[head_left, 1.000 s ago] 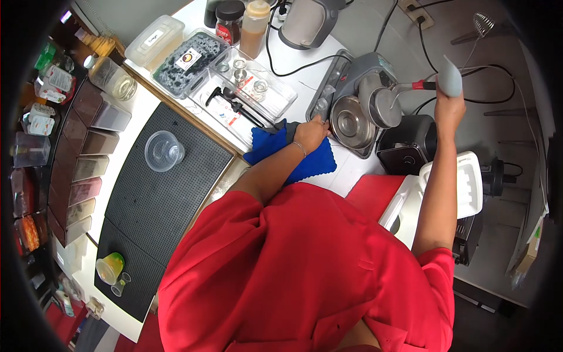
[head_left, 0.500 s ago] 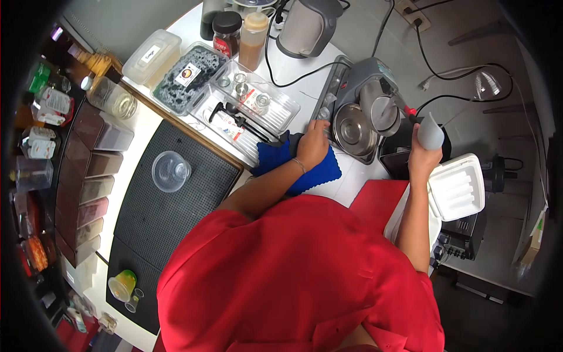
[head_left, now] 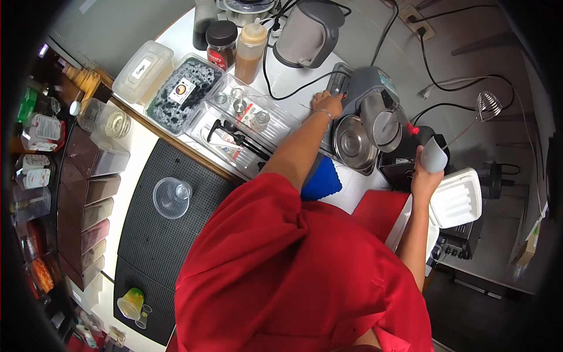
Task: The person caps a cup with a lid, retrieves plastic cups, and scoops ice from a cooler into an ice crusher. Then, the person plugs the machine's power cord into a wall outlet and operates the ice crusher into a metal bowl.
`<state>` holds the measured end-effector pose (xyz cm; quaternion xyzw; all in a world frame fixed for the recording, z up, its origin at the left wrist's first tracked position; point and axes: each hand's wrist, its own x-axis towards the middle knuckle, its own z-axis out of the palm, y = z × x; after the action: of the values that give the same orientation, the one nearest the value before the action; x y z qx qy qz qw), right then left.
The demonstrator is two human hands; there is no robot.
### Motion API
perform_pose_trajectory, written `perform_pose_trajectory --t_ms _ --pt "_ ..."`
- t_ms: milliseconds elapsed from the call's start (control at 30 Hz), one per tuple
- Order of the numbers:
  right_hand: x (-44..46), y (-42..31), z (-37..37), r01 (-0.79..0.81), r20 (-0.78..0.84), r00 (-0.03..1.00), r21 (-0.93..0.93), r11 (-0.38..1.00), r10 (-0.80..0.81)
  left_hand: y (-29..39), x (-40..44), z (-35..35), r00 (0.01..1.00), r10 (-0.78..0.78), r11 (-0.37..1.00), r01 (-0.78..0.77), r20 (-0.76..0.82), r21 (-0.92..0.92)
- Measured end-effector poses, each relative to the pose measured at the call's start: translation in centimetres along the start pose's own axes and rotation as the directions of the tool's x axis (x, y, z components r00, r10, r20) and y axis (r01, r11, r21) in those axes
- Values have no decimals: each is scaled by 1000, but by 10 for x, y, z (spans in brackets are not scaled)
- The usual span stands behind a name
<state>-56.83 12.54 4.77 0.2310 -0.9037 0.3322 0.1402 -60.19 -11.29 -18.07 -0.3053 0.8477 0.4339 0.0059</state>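
Observation:
My left hand [head_left: 328, 104] is at the narrow grey tray [head_left: 338, 81] beside the grey machine [head_left: 368, 88]. Its fingers are curled downward, and what they grip, if anything, is hidden. My right hand [head_left: 426, 180] is closed around a translucent white plastic cup [head_left: 434, 156], held tilted to the right of the steel cup [head_left: 384, 128]. Below my left wrist, a round steel bowl [head_left: 353, 141] stands near the machine. Part of a blue cloth [head_left: 322, 178] shows beyond my left forearm, which hides the rest.
A clear cup [head_left: 172, 198] stands on the black mat [head_left: 202, 158]. Clear trays [head_left: 275, 132] with small glasses lie at the counter's back. A kettle [head_left: 308, 36], bottles and cords are behind. A white foam box [head_left: 456, 199] stands open at right.
My left hand has moved from the blue cloth up and away to the grey tray by the machine. My right hand still holds the white cup, slightly lower in view.

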Motion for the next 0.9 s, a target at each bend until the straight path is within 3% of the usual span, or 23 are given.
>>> perform_pose_trajectory --t_ms 333,433,533,733,900 --pt "-4 -13 4 -110 6 994 78 991 110 9 -4 -6 1000 -18 995 17 13 97" --pt "-4 -13 1 -136 12 991 81 987 135 4 -3 -5 998 -48 999 48 30 9" --pt "-3 -14 2 -124 20 992 64 990 123 1 0 0 992 -116 992 112 -53 -66" --pt "-4 -12 3 -124 14 992 102 987 123 14 -6 0 995 -56 998 54 -84 -24" --pt "-4 -11 3 -122 29 992 137 983 119 6 5 0 1000 -19 998 19 -9 53"
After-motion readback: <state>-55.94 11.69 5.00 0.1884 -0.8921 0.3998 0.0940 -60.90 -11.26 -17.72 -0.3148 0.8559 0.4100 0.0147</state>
